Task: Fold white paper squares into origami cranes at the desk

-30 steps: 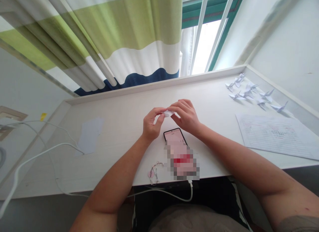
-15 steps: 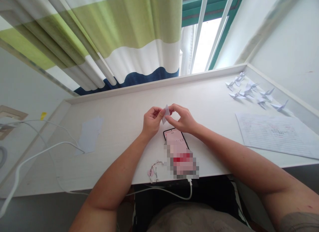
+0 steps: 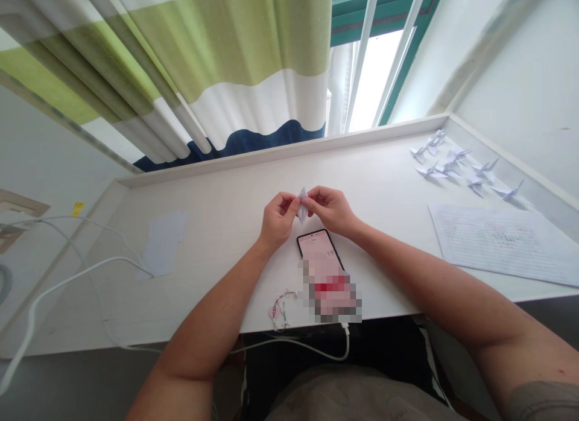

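Observation:
Over the middle of the desk, a small piece of folded white paper (image 3: 303, 212) stands between my two hands, its pointed ends up and down. My left hand (image 3: 277, 218) is closed on its left side, pinching it between thumb and fingers. From the right, my right hand (image 3: 333, 210) pinches the same paper, thumb and forefinger at its middle. The fingers hide part of the folds. Just below the hands lies a phone (image 3: 316, 246) with a lit pink screen, partly blurred out, and a white cable plugged into its lower end.
Several folded paper cranes (image 3: 447, 164) stand at the back right of the white desk (image 3: 217, 228). Nearer lies a stack of lined paper (image 3: 497, 240). Loose white sheets (image 3: 163, 243) lie at left beside a white cable (image 3: 81, 282). A beaded strap (image 3: 280, 309) rests near the front edge.
My right thumb and forefinger have closed in from a wide curl to pinch the paper's middle. The folded paper has turned slightly more upright. My left hand keeps its hold.

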A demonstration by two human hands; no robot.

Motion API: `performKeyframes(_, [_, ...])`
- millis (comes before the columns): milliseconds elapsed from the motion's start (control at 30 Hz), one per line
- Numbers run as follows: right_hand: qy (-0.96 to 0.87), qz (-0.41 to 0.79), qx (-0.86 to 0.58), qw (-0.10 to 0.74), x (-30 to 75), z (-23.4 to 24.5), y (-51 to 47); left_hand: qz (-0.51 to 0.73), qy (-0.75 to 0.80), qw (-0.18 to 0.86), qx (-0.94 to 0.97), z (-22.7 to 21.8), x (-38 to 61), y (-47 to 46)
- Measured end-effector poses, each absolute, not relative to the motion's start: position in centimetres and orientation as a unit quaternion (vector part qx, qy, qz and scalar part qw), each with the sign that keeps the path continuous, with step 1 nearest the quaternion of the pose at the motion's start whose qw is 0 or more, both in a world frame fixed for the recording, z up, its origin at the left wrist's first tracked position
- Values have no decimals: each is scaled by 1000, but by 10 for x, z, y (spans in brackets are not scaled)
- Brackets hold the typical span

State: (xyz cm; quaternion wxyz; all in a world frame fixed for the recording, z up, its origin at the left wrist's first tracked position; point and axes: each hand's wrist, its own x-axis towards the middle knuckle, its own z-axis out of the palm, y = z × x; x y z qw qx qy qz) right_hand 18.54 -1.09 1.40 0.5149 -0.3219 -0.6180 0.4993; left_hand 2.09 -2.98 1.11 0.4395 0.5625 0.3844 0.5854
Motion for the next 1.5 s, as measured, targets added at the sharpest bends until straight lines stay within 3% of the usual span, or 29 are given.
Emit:
performKeyframes(233, [-581,553,-312,509,189,18,-12,534,350,520,567,11,23,-30])
performKeyframes(433, [-625,506,-318,503,195,15,-8,483,351,558,576,14,15,-30])
performKeyframes(733, [-687,433,-333,480,199,18,-8,465,368,548,589,12,14,-30])
performKeyframes(1100, [-625,487,-359,493,198,18,-9,433,366,550,613,10,9,-27])
performKeyframes(1367, [-600,433,-406,536,202,19,-3,385,368,629,567,12,10,-30])
performKeyframes(1500, [-657,445,-364,488,202,20,-6,381,366,652,544,11,8,-28])
